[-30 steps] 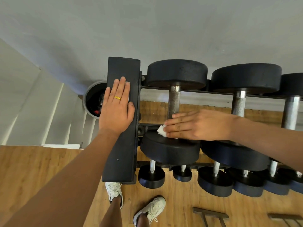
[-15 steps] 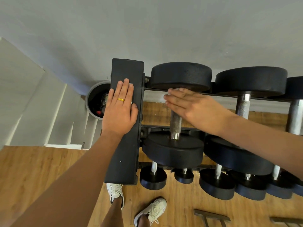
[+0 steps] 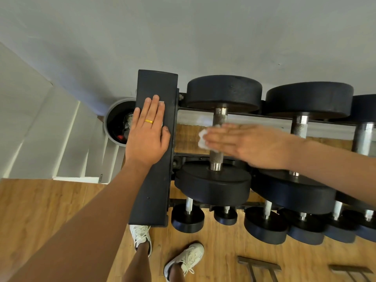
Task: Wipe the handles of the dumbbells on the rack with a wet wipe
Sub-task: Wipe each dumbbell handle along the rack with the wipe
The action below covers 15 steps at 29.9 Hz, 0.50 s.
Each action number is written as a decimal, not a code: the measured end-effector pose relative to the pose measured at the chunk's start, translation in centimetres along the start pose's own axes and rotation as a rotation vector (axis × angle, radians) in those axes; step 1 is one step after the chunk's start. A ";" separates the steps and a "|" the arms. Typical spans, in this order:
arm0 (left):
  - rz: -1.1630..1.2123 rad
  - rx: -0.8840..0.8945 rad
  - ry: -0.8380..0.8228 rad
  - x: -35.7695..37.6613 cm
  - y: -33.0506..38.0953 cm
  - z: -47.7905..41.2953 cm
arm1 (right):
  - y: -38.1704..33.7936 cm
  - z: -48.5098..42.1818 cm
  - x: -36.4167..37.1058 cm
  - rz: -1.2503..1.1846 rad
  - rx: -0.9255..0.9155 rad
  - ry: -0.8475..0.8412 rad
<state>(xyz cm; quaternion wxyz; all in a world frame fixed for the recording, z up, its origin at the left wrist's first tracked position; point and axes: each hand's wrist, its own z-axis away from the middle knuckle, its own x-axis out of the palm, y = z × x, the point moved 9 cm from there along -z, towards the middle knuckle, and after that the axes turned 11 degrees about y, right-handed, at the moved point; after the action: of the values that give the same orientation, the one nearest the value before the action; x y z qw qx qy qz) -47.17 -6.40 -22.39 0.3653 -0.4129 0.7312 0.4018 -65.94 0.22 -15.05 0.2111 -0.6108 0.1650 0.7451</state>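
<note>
A black rack [image 3: 154, 180] carries black dumbbells with knurled steel handles. My right hand [image 3: 248, 145], blurred by motion, lies flat across the middle of the leftmost top dumbbell's handle [image 3: 218, 117] and presses a white wet wipe [image 3: 202, 139] against it. The wipe pokes out past my fingertips. My left hand [image 3: 147, 133], with a gold ring, rests flat with straight fingers on the rack's black end post. A second big dumbbell [image 3: 309, 100] sits to the right, its handle [image 3: 299, 125] bare.
Smaller dumbbells [image 3: 188, 217] fill the lower tier. A round grey bin [image 3: 117, 123] stands behind the rack's left end, beside white stairs. My two white shoes [image 3: 183, 259] stand on the wooden floor. Dark metal bars [image 3: 258, 263] lie on the floor at lower right.
My right hand with the wipe slid from the near end of the handle up to the far plate, then back down to the middle. My left hand stayed on the post.
</note>
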 end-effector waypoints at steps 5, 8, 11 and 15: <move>-0.004 0.001 -0.007 0.0 0.1 0.0 | 1.0 -0.3 -0.8 0.009 0.086 0.060; 0.000 -0.004 -0.003 0.0 0.0 0.0 | -2.4 0.2 0.5 -0.035 -0.098 0.039; 0.005 -0.008 0.008 -0.2 0.0 0.0 | -2.9 0.4 0.4 -0.007 -0.181 0.064; 0.003 -0.005 0.019 -0.2 0.0 0.0 | 0.6 0.1 -0.5 0.020 -0.002 0.024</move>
<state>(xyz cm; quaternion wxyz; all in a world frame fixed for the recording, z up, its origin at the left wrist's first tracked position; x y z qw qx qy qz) -47.09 -6.32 -22.22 0.3567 -0.4168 0.7342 0.4000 -66.25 -0.29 -14.54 0.2010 -0.6180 0.1730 0.7401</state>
